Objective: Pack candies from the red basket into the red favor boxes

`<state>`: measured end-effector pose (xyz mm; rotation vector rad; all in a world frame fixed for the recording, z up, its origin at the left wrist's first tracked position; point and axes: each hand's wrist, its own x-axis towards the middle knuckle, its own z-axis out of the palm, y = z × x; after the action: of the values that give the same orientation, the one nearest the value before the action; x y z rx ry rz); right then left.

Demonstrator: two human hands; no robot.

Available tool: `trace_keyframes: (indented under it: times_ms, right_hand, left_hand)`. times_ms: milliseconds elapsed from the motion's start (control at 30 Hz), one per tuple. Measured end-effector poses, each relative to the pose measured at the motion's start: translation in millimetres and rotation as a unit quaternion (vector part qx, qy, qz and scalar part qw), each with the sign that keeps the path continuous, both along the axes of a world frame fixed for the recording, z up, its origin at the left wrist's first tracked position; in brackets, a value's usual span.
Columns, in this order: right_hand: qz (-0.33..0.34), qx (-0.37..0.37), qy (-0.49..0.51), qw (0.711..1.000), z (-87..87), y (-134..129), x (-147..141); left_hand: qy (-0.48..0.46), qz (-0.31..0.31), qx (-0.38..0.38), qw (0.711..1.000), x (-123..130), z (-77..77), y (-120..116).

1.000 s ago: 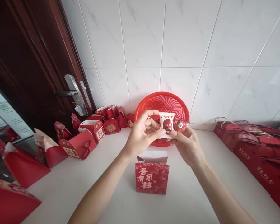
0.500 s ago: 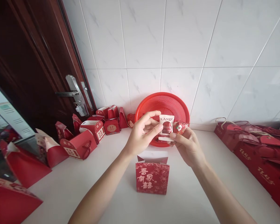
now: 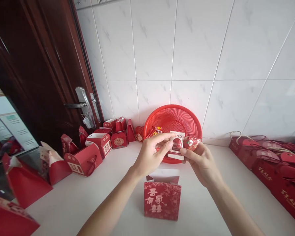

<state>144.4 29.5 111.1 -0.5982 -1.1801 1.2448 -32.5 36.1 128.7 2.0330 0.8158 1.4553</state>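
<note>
A white and red candy packet (image 3: 177,154) is held up in front of the red basket (image 3: 173,109). My left hand (image 3: 153,152) has thumb and fingers at the packet's left edge. With thumb and fingers, my right hand (image 3: 199,160) pinches the packet's lower right corner, and a red flowered wrapped candy (image 3: 192,142) shows just above those fingers. Below both hands an open-topped red box (image 3: 162,201) with pale lettering stands upright on the white table. More wrapped candy (image 3: 156,131) lies inside the basket on the left.
Several red gift boxes (image 3: 83,157) line the table's left side, by a dark door (image 3: 46,65) with a metal handle. Red bags (image 3: 267,164) with cord handles stand in a row along the right. A white tiled wall (image 3: 194,49) rises behind.
The whole view has tilted upward, so everything sits lower. My left fingers have moved across the packet's top left part, and candy in the basket's left side now shows.
</note>
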Motion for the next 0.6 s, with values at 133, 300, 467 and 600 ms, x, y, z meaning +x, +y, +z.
trace_keyframes:
  times_ms: [133, 300, 467, 600]
  right_hand:
    - [-0.003, 0.005, -0.008, 1.0, 1.9, -0.8, 1.0]
    - [0.005, 0.0, -0.008, 1.0, 4.2, -0.7, 1.5]
    - [0.015, -0.001, -0.009, 1.0, 3.3, 1.1, 2.9]
    - [0.028, -0.013, -0.013, 0.999, 4.8, 1.5, 5.8]
  left_hand:
    - [0.001, 0.005, 0.005, 1.0, 0.1, 0.3, -0.9]
    - [0.006, 0.015, 0.013, 1.0, 0.5, 1.4, -2.2]
    - [0.019, 0.029, 0.04, 0.999, 0.9, 1.6, -3.9]
    - [0.033, 0.04, 0.072, 0.996, 1.2, 1.5, -4.7]
